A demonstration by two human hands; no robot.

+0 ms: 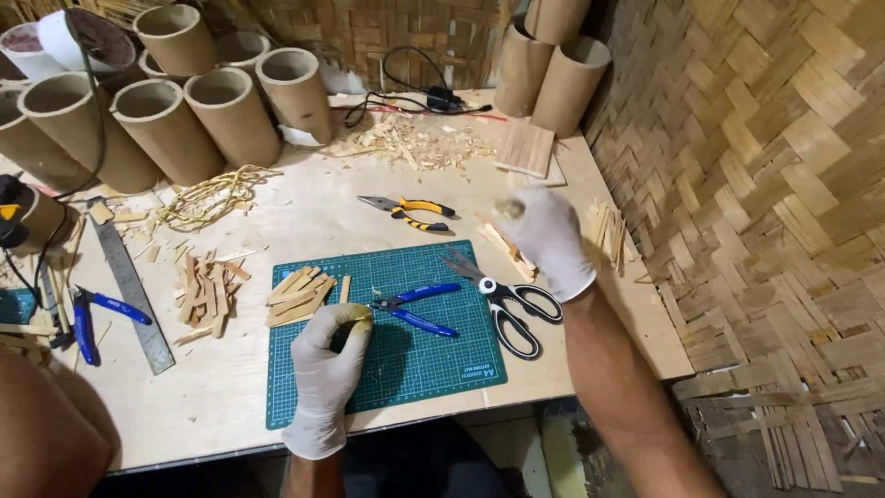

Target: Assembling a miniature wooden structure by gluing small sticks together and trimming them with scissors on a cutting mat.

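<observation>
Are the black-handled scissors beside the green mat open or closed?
Nearly closed. The scissors lie flat at the green cutting mat's right edge, blades together toward the upper left, the two handle loops slightly apart.

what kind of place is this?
Likely a small home craft workshop for bamboo or wood-strip work: a green cutting mat with cut wooden strips, cutters and scissors, cardboard tubes stacked behind, woven bamboo walls.

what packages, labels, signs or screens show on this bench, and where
No packages, signs or screens show.
Green cutting mat: flat rectangle at the bench's front middle, white grid lines, a small white printed mark at its right front corner.
Left hand: white-gloved, resting on the mat.
</observation>
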